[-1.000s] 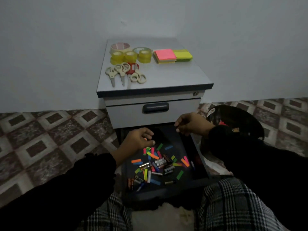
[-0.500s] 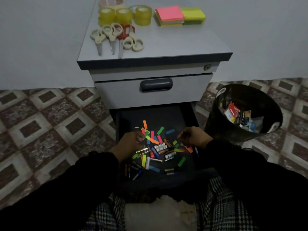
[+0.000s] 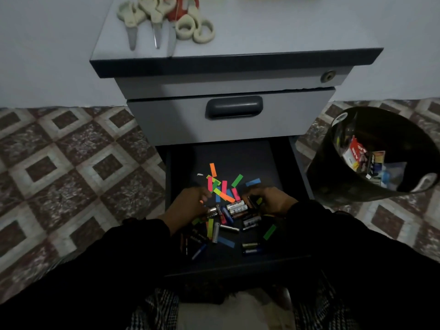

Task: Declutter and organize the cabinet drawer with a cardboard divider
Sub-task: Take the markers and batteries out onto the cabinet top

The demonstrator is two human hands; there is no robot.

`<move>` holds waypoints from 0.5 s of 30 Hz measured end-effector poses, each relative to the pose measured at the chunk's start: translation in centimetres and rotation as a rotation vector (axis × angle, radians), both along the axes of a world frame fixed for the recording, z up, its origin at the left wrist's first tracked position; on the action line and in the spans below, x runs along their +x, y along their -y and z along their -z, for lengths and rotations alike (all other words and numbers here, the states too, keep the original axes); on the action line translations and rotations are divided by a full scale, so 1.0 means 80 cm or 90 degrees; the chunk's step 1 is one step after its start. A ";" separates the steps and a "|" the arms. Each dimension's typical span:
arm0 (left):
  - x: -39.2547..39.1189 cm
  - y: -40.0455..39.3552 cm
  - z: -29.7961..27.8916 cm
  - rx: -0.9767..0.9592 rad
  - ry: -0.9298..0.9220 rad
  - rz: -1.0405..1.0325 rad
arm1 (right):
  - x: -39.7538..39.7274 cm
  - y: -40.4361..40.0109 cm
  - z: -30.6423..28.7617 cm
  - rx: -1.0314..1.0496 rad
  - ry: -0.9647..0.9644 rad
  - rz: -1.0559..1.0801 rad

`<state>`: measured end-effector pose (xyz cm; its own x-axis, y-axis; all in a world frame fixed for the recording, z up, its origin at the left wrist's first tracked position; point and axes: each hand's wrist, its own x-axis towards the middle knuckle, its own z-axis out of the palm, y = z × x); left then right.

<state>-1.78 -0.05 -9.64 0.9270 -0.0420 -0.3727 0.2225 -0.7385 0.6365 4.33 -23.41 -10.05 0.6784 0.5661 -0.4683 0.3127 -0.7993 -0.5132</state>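
The cabinet's bottom drawer (image 3: 238,156) stands pulled out, dark inside. Several batteries (image 3: 238,208) lie heaped in its middle, with more loose ones (image 3: 250,245) toward the front. Coloured paper strips (image 3: 224,186) are scattered among and behind them. My left hand (image 3: 190,204) is at the left side of the heap, fingers curled round a silver battery. From the right, my right hand (image 3: 273,201) reaches into the heap and its fingers curl over a dark battery. No cardboard divider is in view.
A black waste bin (image 3: 333,179) holding wrappers stands on the tiled floor to the right of the drawer. The upper drawer with its dark handle (image 3: 234,107) is closed. Several scissors (image 3: 154,20) lie on the cabinet top (image 3: 285,32).
Both hands came from the back of the drawer toward me and closed in on the battery heap. The camera tilted down and nearer, so the tape rolls and sticky notes left the view.
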 end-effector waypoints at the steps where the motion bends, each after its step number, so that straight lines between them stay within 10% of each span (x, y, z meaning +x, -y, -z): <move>1: 0.000 0.000 0.002 0.005 -0.002 0.002 | -0.001 -0.001 0.001 0.003 0.005 -0.009; 15: 0.002 0.007 0.016 0.003 -0.015 -0.005 | 0.003 -0.009 0.021 -0.008 0.076 -0.026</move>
<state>-1.60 -0.59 -10.94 0.9181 -0.0325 -0.3951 0.2436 -0.7400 0.6270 4.58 -22.65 -11.75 0.7068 0.5883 -0.3929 0.4029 -0.7912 -0.4600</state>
